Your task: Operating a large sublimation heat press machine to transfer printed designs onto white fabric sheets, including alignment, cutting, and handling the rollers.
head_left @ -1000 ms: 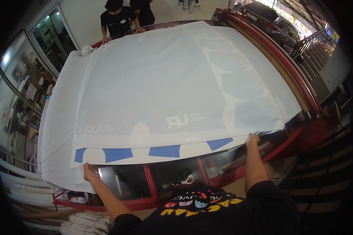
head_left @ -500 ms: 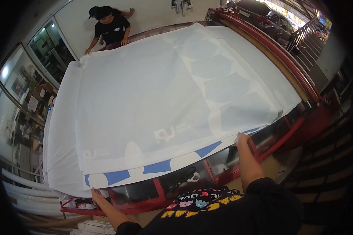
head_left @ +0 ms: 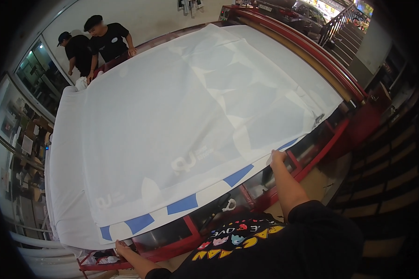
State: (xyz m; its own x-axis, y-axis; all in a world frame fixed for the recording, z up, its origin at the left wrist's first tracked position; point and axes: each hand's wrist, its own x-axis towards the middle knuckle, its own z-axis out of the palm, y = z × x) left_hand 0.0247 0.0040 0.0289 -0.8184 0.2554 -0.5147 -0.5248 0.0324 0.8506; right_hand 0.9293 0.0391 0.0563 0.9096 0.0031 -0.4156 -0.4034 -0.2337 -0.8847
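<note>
A large white, thin sheet [head_left: 139, 107] covers the table, with faint pale shapes showing through it. Along its near side, the edge of a printed sheet with blue patches [head_left: 182, 204] sticks out from under it. At the near left corner, my left hand [head_left: 122, 248] is closed on the printed sheet's edge. Farther right along that same edge, my right hand [head_left: 278, 158] pinches it, the arm stretched forward. Whether my fingers also catch the upper white layer is not visible.
A red-framed machine table [head_left: 246, 197] carries the sheets, with a long roller bar [head_left: 307, 49] on the far right. Two people in black shirts stand at the far left corner, the nearer one [head_left: 111, 42] touching the sheet. White tubes [head_left: 32, 251] lie at lower left.
My view has shifted, so the table sits lower and farther left. Both my hands stay on the sheet's near edge. The two people at the far corner now stand more apart.
</note>
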